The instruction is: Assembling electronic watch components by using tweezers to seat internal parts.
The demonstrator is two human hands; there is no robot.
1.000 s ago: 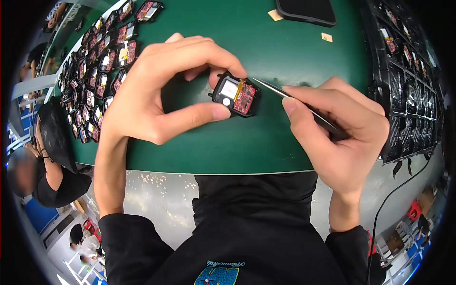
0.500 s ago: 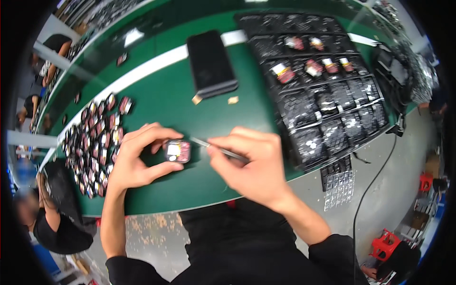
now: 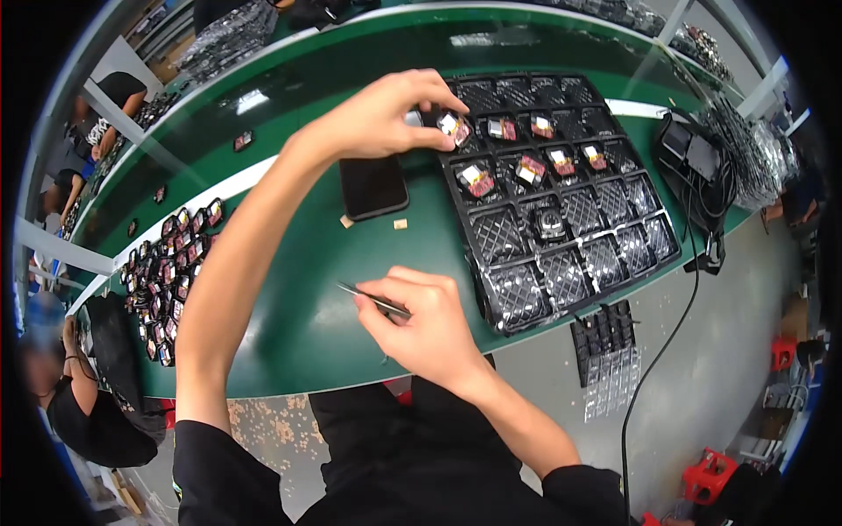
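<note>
A black rectangular phone lies left of the black gridded plastic tray; at its left edge my left hand pinches a red-white module (my right hand pinches slim metal tweezers).

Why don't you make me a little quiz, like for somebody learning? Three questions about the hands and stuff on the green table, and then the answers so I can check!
1. Look closely: what does the right hand hold?
2. True or false: the left hand holds a small device.
3. Fill in the blank with left or right: as the person sees it, the black tray lies to the ___ of the flat black phone-like slab.

Key:
1. A slim metal tool with a pointed tip.
2. True.
3. Right.
</note>
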